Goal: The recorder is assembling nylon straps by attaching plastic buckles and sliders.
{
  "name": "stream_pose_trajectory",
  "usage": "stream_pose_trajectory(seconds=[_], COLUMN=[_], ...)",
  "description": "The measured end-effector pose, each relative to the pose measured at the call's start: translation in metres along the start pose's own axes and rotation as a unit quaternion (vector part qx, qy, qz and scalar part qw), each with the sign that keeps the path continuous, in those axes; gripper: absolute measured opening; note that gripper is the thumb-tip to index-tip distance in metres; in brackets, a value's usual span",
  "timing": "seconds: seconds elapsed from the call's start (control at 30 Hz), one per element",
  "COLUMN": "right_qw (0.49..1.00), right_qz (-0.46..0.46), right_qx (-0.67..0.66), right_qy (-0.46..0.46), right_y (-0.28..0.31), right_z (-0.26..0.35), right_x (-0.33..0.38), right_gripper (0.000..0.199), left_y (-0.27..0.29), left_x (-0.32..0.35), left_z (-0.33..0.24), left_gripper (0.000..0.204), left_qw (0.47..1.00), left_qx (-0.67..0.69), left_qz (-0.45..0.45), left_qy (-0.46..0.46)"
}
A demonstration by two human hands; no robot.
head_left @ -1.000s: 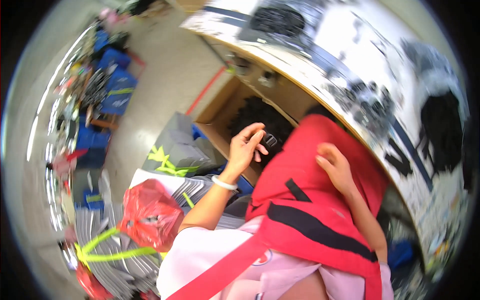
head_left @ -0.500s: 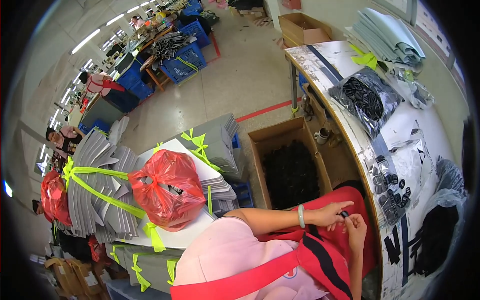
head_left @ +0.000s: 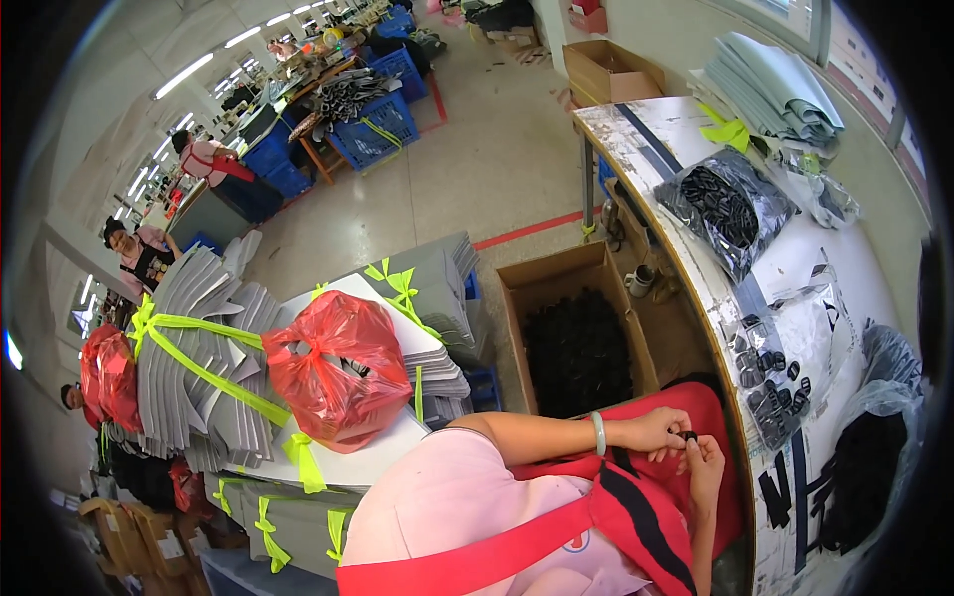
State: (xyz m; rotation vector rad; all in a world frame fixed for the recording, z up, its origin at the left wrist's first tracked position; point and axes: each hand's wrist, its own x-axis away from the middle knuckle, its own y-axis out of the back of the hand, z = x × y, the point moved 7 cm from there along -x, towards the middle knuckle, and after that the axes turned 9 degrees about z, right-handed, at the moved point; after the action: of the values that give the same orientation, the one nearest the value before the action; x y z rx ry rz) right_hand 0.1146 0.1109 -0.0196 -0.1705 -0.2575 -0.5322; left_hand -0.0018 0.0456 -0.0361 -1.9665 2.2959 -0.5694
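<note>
Over my lap, my left hand [head_left: 656, 433], with a pale bangle on its wrist, pinches a small black buckle [head_left: 687, 435]. From the other side my right hand [head_left: 706, 465] has its thumb and fingers closed on the same piece. The fingers cover much of it, so its exact shape is hard to make out. On the table to the right lie loose black buckles [head_left: 771, 387], partly on clear plastic. An open cardboard box [head_left: 513, 328] of dark, strap-like pieces stands on the floor just beyond my knees.
The worn white table [head_left: 636, 124] curves along my right, holding a plastic bag of black parts [head_left: 723, 204] and a bag of black strips [head_left: 863, 467]. At my left, a red plastic bag [head_left: 343, 372] rests on stacked grey sheets. Two co-workers stand farther left.
My left fingers have curled in from a stretched-out pose, and both hands now meet at the small black buckle. The whole view has shifted slightly.
</note>
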Motion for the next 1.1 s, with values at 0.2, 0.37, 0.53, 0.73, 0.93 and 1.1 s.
stream_pose_trajectory(seconds=[0.2, 0.37, 0.53, 0.73, 0.93, 1.1], right_qw=[0.998, 0.919, 0.717, 0.861, 0.862, 0.873], right_qz=[-0.020, -0.206, -0.396, -0.307, -0.239, -0.224], right_qx=[-0.057, 0.323, 0.568, 0.405, 0.447, 0.432], right_qy=[0.008, 0.097, 0.080, 0.026, -0.004, -0.034], right_y=[-0.010, 0.081, 0.209, 0.225, 0.208, 0.221], right_z=[0.003, 0.043, 0.020, 0.017, 0.046, 0.037], right_x=[0.004, 0.050, 0.117, 0.113, 0.113, 0.111], right_gripper=[0.009, 0.013, 0.019, 0.023, 0.032, 0.030], left_y=[0.002, -0.010, -0.015, -0.011, -0.011, -0.019], left_x=[-0.021, -0.037, -0.044, -0.051, -0.048, -0.050], left_z=[0.030, 0.025, 0.038, 0.047, 0.043, 0.034], left_gripper=[0.017, 0.013, 0.011, 0.015, 0.021, 0.020], left_qw=[0.967, 0.956, 0.957, 0.973, 0.976, 0.976], left_qx=[0.243, 0.277, 0.271, 0.218, 0.203, 0.193], left_qz=[-0.042, -0.046, -0.017, -0.008, 0.012, 0.048], left_qy=[0.060, 0.085, 0.102, 0.075, 0.080, 0.087])
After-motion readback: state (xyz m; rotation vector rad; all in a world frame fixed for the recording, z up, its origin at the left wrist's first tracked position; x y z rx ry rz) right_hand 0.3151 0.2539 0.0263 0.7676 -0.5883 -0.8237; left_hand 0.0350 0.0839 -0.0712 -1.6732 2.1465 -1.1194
